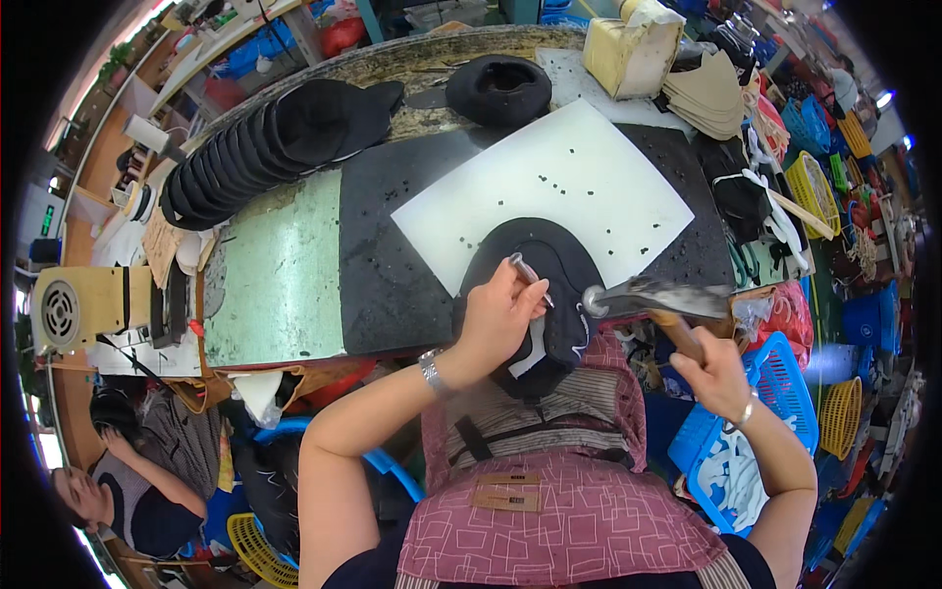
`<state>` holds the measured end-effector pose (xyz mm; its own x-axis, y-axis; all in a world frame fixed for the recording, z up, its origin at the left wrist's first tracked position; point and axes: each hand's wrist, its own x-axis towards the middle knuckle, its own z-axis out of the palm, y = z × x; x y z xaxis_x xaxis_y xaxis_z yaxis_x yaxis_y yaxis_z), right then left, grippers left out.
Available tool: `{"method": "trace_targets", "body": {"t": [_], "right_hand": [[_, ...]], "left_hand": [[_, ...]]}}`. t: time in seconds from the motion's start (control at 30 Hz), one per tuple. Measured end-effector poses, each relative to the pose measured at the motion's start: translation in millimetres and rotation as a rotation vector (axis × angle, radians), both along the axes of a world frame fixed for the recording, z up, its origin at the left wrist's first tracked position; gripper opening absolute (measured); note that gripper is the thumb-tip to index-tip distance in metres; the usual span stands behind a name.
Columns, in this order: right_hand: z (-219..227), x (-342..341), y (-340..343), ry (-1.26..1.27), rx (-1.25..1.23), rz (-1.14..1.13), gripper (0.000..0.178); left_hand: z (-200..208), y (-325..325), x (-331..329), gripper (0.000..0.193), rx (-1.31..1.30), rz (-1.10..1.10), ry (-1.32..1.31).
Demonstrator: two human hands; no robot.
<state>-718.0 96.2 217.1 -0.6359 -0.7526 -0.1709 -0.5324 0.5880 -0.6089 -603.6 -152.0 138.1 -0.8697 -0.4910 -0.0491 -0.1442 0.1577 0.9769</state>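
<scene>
A black cap (502,242) lies at the near edge of a white board (624,169), part of it hanging toward my apron. Over the cap, the fingers of my left hand (494,319) are wrapped round a short metal punch (523,267), held at a slant. My right hand (714,375) grips the wooden handle of a hammer (677,296). The hammer's head, smeared by motion, is to the right of the punch and apart from it. Small black bits are scattered over the white board. Where the punch's tip meets the cap is hard to see.
Nested black caps (250,140) stand at the far left of the bench, with another dark cap (498,88) behind the board. A beige block (633,51) and fan-shaped sheets (705,95) sit far right. Low right is a blue basket (807,388) of white pieces. Another person sits left.
</scene>
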Motion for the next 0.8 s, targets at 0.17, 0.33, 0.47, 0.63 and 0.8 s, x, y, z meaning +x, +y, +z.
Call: {"method": "trace_targets", "body": {"t": [0.17,0.33,0.47,0.63,0.8], "right_hand": [[37,10,-11,-0.41,-1.035,0.07,0.012],[-18,3,-4,0.074,-0.273,0.092,0.021],[11,-12,-3,-0.017,-0.127,-0.076,0.017],[41,-12,-12,-0.23,-0.883,-0.014,0.009],[-14,-6,-15,-0.049,-0.207,0.052,0.019]], "left_hand": [[-2,3,6,0.011,-0.238,-0.038,0.041],[-1,5,-1,0.013,-0.546,-0.199,0.063],[1,-2,-8,0.013,0.042,0.028,0.003],[-2,2,-4,0.014,-0.567,-0.011,0.153],[0,-1,-13,0.015,-0.678,-0.103,0.154]]}}
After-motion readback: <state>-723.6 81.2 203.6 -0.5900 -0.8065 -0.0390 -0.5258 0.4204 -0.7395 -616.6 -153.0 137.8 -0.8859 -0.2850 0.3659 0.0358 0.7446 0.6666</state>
